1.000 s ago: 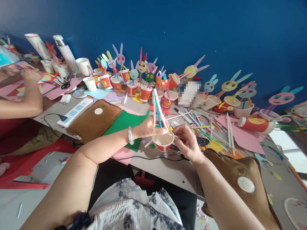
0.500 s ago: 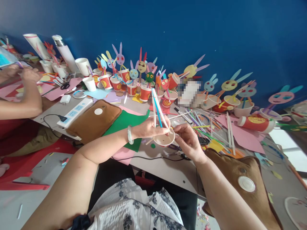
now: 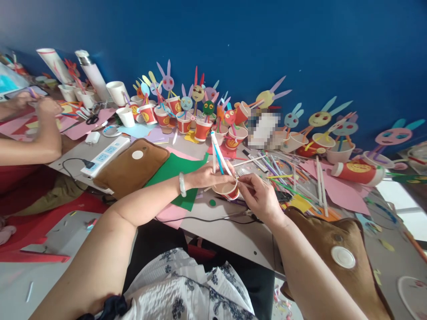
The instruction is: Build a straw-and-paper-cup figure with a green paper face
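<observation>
Table edge near held cup

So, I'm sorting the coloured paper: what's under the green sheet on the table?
Pink paper pokes out at the far and near edges of the green sheet. The rest is covered, so whether it's one piece or two, or what else lies there, can't be seen.

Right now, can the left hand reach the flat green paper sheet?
Probably yes: nothing visible separates the left hand from the green sheet, but that hand holds a red paper cup.
</observation>
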The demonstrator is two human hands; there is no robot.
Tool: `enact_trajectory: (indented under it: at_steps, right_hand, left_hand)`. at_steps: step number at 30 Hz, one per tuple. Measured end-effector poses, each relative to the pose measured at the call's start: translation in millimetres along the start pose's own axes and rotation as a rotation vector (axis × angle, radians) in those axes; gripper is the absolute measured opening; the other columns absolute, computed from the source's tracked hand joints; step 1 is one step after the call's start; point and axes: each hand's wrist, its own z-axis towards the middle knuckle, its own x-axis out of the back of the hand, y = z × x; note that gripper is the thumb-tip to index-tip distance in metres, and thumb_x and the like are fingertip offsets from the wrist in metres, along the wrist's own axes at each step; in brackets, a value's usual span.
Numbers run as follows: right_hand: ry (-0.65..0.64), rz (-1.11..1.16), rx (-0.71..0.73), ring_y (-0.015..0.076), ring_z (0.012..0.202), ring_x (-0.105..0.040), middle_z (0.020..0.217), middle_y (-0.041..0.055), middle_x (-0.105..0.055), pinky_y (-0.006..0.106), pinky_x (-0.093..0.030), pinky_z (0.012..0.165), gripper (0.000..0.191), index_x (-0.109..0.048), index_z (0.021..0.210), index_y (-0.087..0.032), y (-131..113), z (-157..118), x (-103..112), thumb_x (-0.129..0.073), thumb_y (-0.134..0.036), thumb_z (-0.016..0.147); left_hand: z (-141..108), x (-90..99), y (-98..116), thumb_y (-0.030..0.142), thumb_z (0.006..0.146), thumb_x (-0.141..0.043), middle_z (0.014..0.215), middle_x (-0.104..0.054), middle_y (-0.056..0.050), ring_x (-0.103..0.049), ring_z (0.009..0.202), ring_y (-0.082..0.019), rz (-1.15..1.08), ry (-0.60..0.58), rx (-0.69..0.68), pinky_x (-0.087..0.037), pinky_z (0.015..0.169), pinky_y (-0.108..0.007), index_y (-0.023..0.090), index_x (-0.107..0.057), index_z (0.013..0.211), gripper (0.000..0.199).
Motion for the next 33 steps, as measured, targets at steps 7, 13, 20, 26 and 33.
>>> enact_trajectory:
  at_steps: [7, 13, 20, 26, 33]
  right_hand:
    - [-0.013, -0.076, 0.034, 0.0201, 0.067, -0.072, 0.089, 0.0072, -0.077, 0.031, -0.053, 0.059, 0.017, -0.067, 0.099, -0.022, 2, -3, 1, -0.060, -0.037, 0.093]
    - [0.001, -0.121, 0.058, 0.0182, 0.060, -0.068, 0.081, 0.0056, -0.076, 0.030, -0.051, 0.057, 0.021, -0.071, 0.099, -0.023, 4, -2, 3, -0.060, -0.040, 0.095]
    - [-0.003, -0.101, 0.028, 0.0187, 0.061, -0.069, 0.081, 0.0055, -0.077, 0.030, -0.051, 0.059, 0.028, -0.074, 0.100, -0.022, 10, -1, 0, -0.060, -0.045, 0.095]
    - [-0.040, -0.152, 0.048, 0.0172, 0.061, -0.065, 0.074, 0.0035, -0.074, 0.028, -0.046, 0.058, 0.028, -0.073, 0.107, -0.023, 15, 1, -3, -0.053, -0.042, 0.099]
    - [0.154, -0.218, 0.135, 0.0200, 0.070, -0.066, 0.076, 0.0034, -0.072, 0.035, -0.047, 0.076, 0.022, -0.068, 0.096, -0.023, 15, 4, -8, -0.053, -0.038, 0.100]
  left_hand:
    - [-3, -2.0, -2, 0.038, 0.086, -0.072, 0.090, -0.075, -0.007, -0.069, 0.088, -0.017, 0.010, 0.074, 0.063, -0.052, 0.084, -0.030, 0.014, -0.073, 0.087, 0.025]
    - [1, 0.4, -4, 0.042, 0.077, -0.081, 0.086, -0.077, -0.009, -0.070, 0.083, -0.019, -0.005, 0.047, 0.093, -0.053, 0.077, -0.030, 0.012, -0.077, 0.082, 0.030]
    - [2, 1.3, -2, 0.035, 0.079, -0.078, 0.079, -0.073, -0.006, -0.066, 0.077, -0.015, -0.005, 0.085, 0.136, -0.051, 0.075, -0.028, 0.012, -0.073, 0.079, 0.024]
    - [3, -0.4, -6, 0.022, 0.082, -0.067, 0.081, -0.072, -0.004, -0.066, 0.080, -0.015, -0.015, 0.106, 0.112, -0.050, 0.083, -0.029, 0.013, -0.070, 0.077, 0.011]
    - [3, 2.6, -7, 0.051, 0.087, -0.066, 0.087, -0.067, -0.005, -0.061, 0.083, -0.015, -0.181, 0.166, 0.125, -0.046, 0.084, -0.030, 0.013, -0.066, 0.089, 0.038]
